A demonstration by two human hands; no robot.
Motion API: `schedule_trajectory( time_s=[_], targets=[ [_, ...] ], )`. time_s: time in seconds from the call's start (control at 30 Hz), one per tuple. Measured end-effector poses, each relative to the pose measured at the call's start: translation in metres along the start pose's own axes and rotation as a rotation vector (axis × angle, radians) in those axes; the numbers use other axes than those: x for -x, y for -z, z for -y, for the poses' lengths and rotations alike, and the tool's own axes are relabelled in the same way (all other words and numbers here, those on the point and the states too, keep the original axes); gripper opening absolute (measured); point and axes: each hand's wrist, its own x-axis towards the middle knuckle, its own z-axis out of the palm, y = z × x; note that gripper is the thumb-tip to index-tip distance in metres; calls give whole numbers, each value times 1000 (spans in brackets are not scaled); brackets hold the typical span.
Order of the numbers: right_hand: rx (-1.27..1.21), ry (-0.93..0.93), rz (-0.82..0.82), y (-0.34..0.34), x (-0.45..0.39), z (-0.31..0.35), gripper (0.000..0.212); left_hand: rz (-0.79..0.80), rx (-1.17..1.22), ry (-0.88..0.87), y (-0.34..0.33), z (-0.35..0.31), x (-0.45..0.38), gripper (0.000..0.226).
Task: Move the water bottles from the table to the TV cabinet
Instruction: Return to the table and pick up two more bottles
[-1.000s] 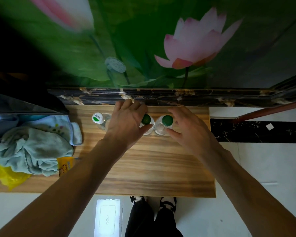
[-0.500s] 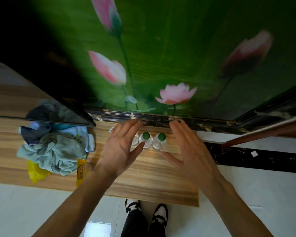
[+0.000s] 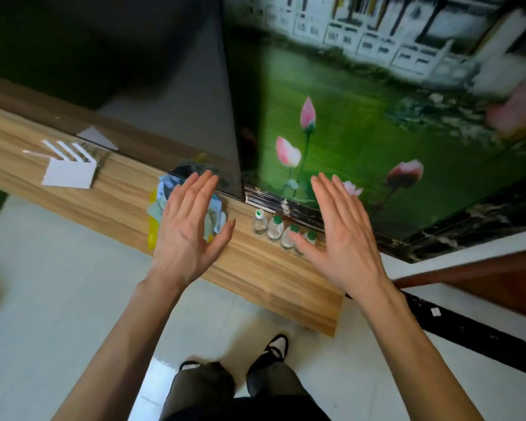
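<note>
Four clear water bottles (image 3: 275,228) (green-capped) upright on TV cabinet (image 3: 255,278).

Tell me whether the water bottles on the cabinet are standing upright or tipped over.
Upright. The four water bottles stand in a row on the wooden TV cabinet, caps pointing up; neither hand touches them.

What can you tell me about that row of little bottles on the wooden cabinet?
Four small clear plastic bottles stand upright in a close row on the wooden cabinet, near its back edge by the dark marble ledge. Three caps are green, the leftmost white and green. Neither hand holds them; the right hand partly hides the last one.
</note>
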Motion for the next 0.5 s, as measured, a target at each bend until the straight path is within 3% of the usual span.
schedule_trajectory(
  time_s=[0.23,0.5],
  targets=[
    [-61,288,-31,32,-31,133,94,-171,-165,173,128,50,59,75],
    [-127,589,-2,10,-47,314,95,-384,-254,405,259,104,173,75]
  ],
)
